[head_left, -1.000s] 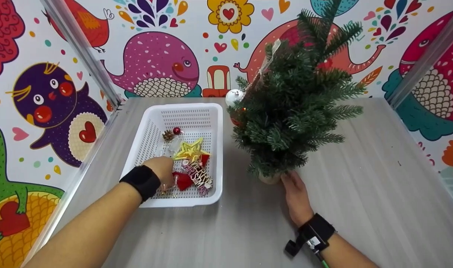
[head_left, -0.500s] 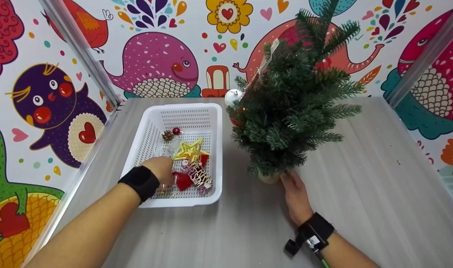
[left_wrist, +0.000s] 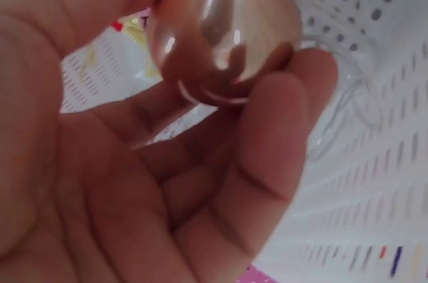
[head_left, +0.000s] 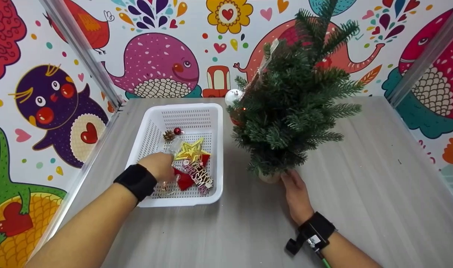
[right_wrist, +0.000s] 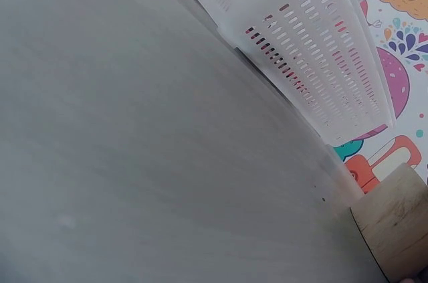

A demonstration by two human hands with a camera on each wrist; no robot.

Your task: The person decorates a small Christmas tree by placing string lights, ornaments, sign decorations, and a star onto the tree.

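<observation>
In the head view my left hand (head_left: 157, 167) reaches into the white basket (head_left: 219, 149). The left wrist view shows it gripping a shiny rose-gold bauble (left_wrist: 224, 35) between thumb and curled fingers, with a clear loop trailing beside it. About the hand lie a gold star (head_left: 192, 150), a red piece (head_left: 184, 179), a "Merry Christmas" sign (head_left: 199, 175), a pine cone (head_left: 169, 136) and a small red ball (head_left: 177, 130). My right hand (head_left: 298, 197) holds the round wooden base (head_left: 268, 178) of a small artificial Christmas tree (head_left: 286, 119); its fingertips are partly hidden under the branches.
A white bauble (head_left: 234, 97) and an orange-red ornament (head_left: 235, 120) show at the tree's left side. Grey tabletop (head_left: 230, 230) lies around the basket and tree. Patterned walls with metal corner posts (head_left: 83, 52) enclose the back and sides.
My left hand has shifted slightly left and up within the basket, showing a little more of the ornaments beside it. The right hand and the tree stay put.
</observation>
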